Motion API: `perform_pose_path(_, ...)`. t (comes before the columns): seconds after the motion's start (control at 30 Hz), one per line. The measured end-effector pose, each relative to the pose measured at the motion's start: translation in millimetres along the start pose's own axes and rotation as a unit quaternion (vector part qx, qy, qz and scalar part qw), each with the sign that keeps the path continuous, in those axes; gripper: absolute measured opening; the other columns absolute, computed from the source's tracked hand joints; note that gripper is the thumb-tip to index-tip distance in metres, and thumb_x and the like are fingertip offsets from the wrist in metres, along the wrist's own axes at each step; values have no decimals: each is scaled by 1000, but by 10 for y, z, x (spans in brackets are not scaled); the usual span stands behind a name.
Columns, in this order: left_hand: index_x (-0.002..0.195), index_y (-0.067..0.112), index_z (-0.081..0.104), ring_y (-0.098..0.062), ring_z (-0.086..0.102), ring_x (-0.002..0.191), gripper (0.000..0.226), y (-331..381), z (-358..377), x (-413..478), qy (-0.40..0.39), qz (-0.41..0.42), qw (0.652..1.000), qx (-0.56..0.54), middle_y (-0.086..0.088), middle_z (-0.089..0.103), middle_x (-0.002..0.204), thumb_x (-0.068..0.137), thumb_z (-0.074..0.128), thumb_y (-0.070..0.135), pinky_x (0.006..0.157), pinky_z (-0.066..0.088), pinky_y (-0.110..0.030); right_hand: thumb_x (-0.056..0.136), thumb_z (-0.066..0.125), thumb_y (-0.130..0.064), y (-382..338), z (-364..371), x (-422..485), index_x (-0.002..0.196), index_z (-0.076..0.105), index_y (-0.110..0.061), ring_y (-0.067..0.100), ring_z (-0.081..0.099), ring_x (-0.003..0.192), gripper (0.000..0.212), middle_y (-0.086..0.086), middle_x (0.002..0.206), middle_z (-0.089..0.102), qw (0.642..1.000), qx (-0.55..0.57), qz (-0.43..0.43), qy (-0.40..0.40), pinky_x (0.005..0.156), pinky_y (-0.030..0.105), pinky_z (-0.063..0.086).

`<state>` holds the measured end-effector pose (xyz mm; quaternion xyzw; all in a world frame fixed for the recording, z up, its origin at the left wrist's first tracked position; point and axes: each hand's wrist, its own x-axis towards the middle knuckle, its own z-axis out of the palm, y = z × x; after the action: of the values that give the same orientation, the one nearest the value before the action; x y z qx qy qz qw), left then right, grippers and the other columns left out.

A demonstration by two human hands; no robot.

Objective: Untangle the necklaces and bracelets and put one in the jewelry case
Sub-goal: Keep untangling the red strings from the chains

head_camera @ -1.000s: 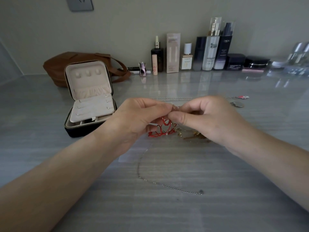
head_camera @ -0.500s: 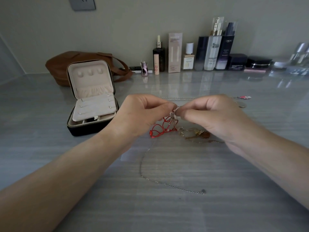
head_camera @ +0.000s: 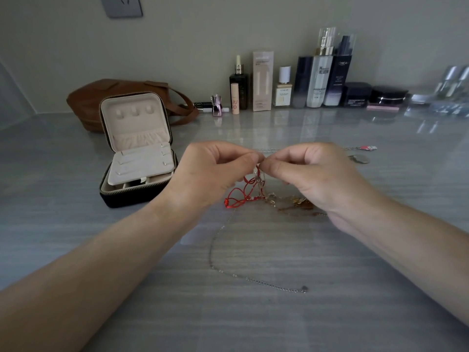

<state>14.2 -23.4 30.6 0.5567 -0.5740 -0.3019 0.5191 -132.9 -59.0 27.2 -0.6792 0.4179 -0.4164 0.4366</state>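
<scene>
Tangled jewelry is pinched at frame center.
A red cord bracelet (head_camera: 243,193) is gripped by the curled left hand (head_camera: 213,171) and right hand (head_camera: 312,174); the jewelry case (head_camera: 137,151) stands open, left.

Both forearms reach forward from the lower corners and converge toward the middle, bare to the wrists. The left hand (head_camera: 215,171) and right hand (head_camera: 314,179) meet fingertip to fingertip, raised off the worktop. Each hand is turned back-up with its knuckles outward, thumb pressed against the forefinger in a fine pinch on the top of the tangle (head_camera: 256,184) that hangs between and below them. The other fingers of both hands curl in under the palms. The wrists are nearly straight, the right one lower and nearer the worktop than the left.
</scene>
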Motion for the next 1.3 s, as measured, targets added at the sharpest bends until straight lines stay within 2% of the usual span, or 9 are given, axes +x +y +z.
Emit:
perform_pose_path(0.4, 66, 26, 67, 5, 53, 49, 18, -4, -4, 0, -13, 2, 998, 56, 15, 61, 51, 80, 70, 14, 51, 42, -8, 89, 59, -29, -23, -22, -10, 69, 61, -28, -4, 46, 50, 20, -13, 54, 54, 995, -97, -17, -28, 46, 6, 33)
perform_pose_path(0.5, 67, 27, 67, 4, 53, 53, 17, -11, -7, 6, -6, -4, 998, 64, 13, 62, 55, 80, 69, 16, 56, 46, -13, 91, 56, -29, -23, -45, -11, 70, 59, -27, 2, 48, 58, 21, -10, 62, 54, 995, -98, -10, -27, 47, 7, 33)
perform_pose_path(0.63, 67, 26, 68, 4, 53, 52, 17, 0, -3, 5, -7, -14, 999, 39, 12, 62, 55, 80, 69, 15, 53, 45, -11, 90, 58, -29, -27, -54, -29, 74, 64, -30, -2, 52, 60, 17, -11, 64, 61, 994, -101, -7, -39, 52, 5, 37)
perform_pose_path(0.73, 65, 26, 66, 4, 53, 47, 19, 5, -6, 3, -5, -15, 999, 34, 14, 61, 51, 80, 69, 14, 50, 43, -10, 83, 66, -29, -23, -43, -47, 78, 70, -28, 7, 62, 70, 7, -3, 79, 71, 995, -88, -6, -55, 63, 14, 48)
perform_pose_path(0.83, 64, 27, 66, 4, 52, 49, 22, 0, -11, 6, -13, -4, 999, 44, 15, 61, 52, 80, 68, 13, 52, 43, -10, 78, 72, -25, -10, -13, -42, 77, 70, -26, 7, 60, 65, 2, -2, 78, 71, 995, -78, -28, -51, 62, 22, 50)
perform_pose_path(0.97, 63, 27, 65, 3, 50, 51, 24, -6, -10, 4, -19, 16, 997, 73, 12, 61, 55, 79, 68, 10, 52, 42, -11, 79, 71, -21, 13, -21, -16, 71, 68, -26, -3, 52, 50, 11, -16, 55, 62, 991, -105, -73, -40, 49, 9, 39)
perform_pose_path(1.1, 63, 26, 65, -1, 51, 55, 21, -16, -12, 1, -16, 12, 996, 91, 5, 63, 62, 76, 68, 9, 53, 43, -12, 80, 69, -21, -1, -73, -2, 71, 70, -29, 8, 58, 57, 12, -9, 66, 67, 982, -155, -102, -19, 55, 17, 45)
perform_pose_path(1.17, 63, 25, 65, 0, 51, 54, 20, -13, -10, -4, -21, 4, 994, 103, 6, 62, 63, 75, 69, 10, 53, 44, -12, 81, 68, -24, -15, -101, -2, 70, 69, -33, 5, 60, 66, 14, -13, 68, 67, 977, -182, -112, -19, 58, 13, 45)
perform_pose_path(1.3, 63, 26, 65, -2, 54, 58, 19, 0, -15, -9, -25, -2, 993, 117, 5, 64, 65, 74, 69, 12, 56, 47, -13, 82, 67, -27, -30, -160, -7, 67, 66, -35, 2, 57, 62, 17, -13, 64, 65, 974, -192, -116, -8, 55, 10, 41)
